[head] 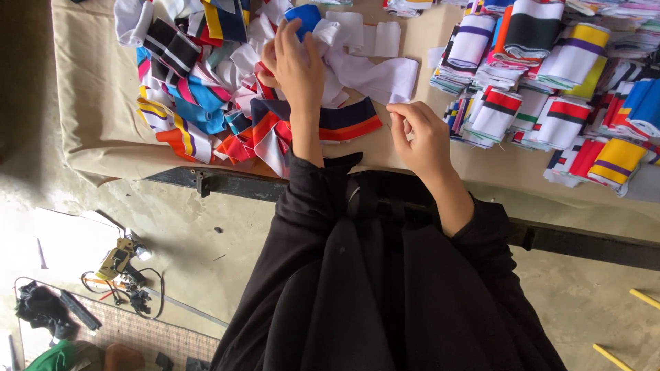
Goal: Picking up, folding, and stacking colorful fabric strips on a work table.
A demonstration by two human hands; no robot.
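One head cam, looking steeply down (close in) over the table [89, 124] edge and floor.

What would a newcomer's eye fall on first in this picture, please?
Probably the loose heap of striped fabric bands on the table's left side, where the left hand reaches in. To the right lie folded stacks, beyond the right hand, which rests near the table's edge.

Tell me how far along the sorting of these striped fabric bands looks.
Done: folded bands sit in neat stacks on the table's right. In hand: the left hand reaches into the loose pile, touching a blue piece; the right hand pinches something too small to tell. Left: the tangled pile remains large.
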